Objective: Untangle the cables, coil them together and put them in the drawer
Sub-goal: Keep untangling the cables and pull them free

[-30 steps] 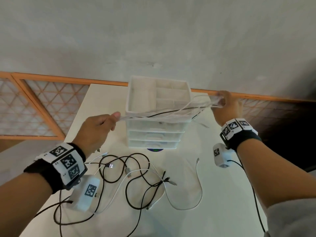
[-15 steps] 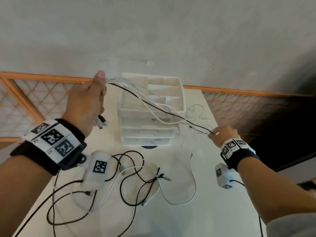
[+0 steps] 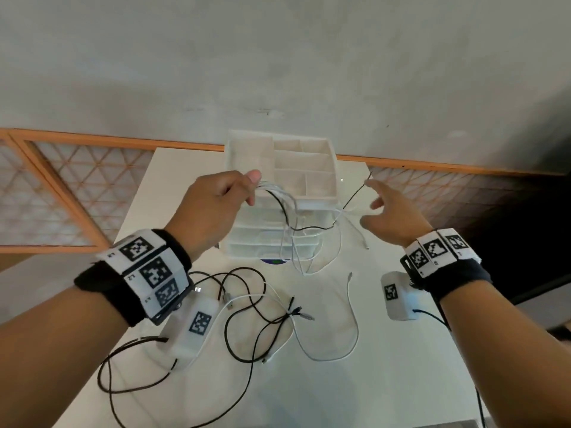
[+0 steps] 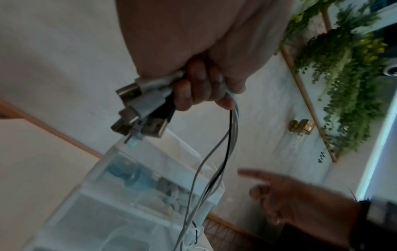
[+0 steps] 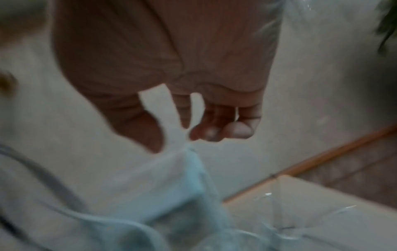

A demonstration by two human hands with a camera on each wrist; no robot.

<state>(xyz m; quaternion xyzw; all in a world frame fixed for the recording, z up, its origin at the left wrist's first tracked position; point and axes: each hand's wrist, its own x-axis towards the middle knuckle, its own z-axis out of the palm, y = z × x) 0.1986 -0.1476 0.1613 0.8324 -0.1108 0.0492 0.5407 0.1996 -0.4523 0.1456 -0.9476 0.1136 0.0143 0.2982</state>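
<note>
My left hand grips a bundle of white and black cables just in front of the white drawer unit. The bundle hangs in loops over the unit's front. In the left wrist view the USB plugs stick out behind the curled fingers, and the cables drop below them. My right hand hovers to the right of the unit with its fingers spread and nothing in it. A black cable end swings near its fingertip. The right wrist view is blurred and shows empty fingers.
More black cables and a white cable lie loose on the white table in front of the unit. The unit's drawers look shut, and its top tray has open compartments. A wall and orange-framed lattice stand behind.
My right hand has let go of the cable ends and spread its fingers. My left hand has swung the bundle down and right, from the upper left to the unit's front. The cables now hang slack.
</note>
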